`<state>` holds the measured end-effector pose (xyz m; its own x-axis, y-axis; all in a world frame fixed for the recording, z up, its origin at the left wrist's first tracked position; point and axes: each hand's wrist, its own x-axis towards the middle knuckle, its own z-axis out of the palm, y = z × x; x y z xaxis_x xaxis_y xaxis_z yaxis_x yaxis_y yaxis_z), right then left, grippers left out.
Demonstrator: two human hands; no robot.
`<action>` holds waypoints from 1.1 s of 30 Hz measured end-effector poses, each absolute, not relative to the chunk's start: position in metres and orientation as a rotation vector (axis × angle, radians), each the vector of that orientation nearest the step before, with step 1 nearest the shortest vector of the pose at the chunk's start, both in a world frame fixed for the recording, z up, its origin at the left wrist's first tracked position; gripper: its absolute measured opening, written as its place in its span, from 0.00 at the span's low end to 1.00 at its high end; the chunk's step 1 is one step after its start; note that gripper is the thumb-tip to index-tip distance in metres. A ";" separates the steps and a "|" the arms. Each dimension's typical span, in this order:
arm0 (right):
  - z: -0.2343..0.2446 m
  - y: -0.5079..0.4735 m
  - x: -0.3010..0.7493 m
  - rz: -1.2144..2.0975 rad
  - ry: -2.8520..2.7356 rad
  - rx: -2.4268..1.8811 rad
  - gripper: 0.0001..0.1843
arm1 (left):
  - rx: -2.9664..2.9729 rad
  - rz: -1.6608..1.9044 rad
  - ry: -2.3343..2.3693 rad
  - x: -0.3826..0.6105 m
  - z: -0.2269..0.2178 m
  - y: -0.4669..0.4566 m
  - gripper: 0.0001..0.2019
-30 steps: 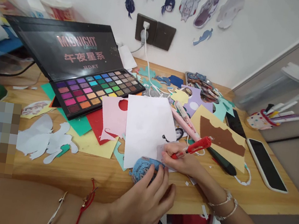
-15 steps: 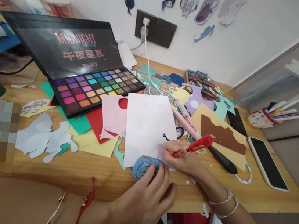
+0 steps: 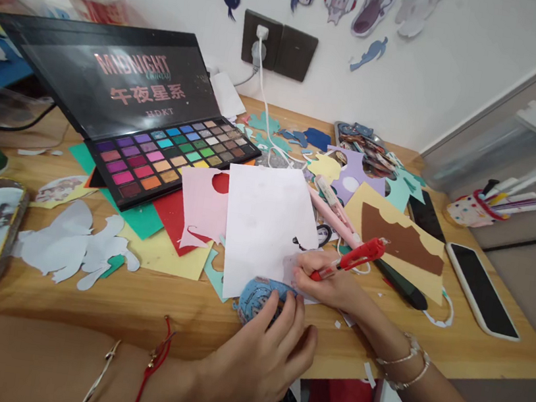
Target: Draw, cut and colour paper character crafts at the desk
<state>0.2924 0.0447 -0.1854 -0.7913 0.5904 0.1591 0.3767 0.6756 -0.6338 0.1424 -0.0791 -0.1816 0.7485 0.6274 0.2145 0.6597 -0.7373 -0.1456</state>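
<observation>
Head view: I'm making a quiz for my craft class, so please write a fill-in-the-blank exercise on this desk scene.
The right hand grips a ____ pen over the white sheet.
The left hand presses its fingers on a ____ paper cutout.
The open eyeshadow palette lies to the ____ of the white sheet.
On the desk, the phone lies screen-up near the ____ edge.
Missing words: red, blue, left, right.

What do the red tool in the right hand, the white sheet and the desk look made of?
Red tool: likely glossy plastic, given its smooth shine. White sheet: matte paper, thin, flat, cleanly cut. Desk: wood or wood-look laminate; grain lines show.
</observation>
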 end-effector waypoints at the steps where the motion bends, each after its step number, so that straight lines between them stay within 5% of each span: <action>1: -0.185 0.045 0.292 0.829 -2.552 -0.752 0.19 | -2.734 -0.223 -1.024 0.142 -0.181 -0.079 0.23; 33: -0.189 0.047 0.296 0.942 -2.498 -0.784 0.19 | -2.741 -0.278 -1.082 0.147 -0.192 -0.083 0.23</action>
